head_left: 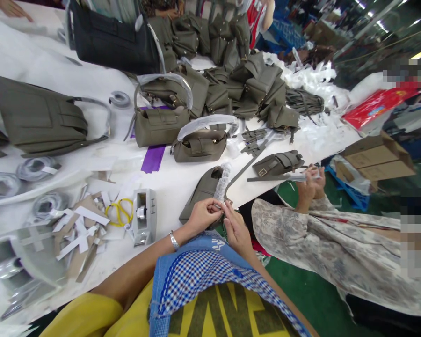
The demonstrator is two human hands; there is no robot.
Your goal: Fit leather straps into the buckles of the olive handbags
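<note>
An olive-grey handbag (199,193) lies tilted at the table's front edge, just beyond my hands. Crinkled clear plastic wraps its handle (223,181), and a thin bare strap runs from there toward the back right. My left hand (206,213) is closed in a pinch at the lower end of the wrapped handle. My right hand (237,228) meets it there, thumb and fingertips together on the same end. The exact bit between the fingertips is mostly hidden. Further back stands a small handbag (199,146) with a plastic-covered handle.
Left of me are a tape dispenser (144,217), yellow-handled scissors (119,211), paper scraps (82,229) and plastic rolls (49,204). Many olive bags (245,89) are heaped at the back. A co-worker's hands (310,187) hold a strap by another bag (278,164) on the right.
</note>
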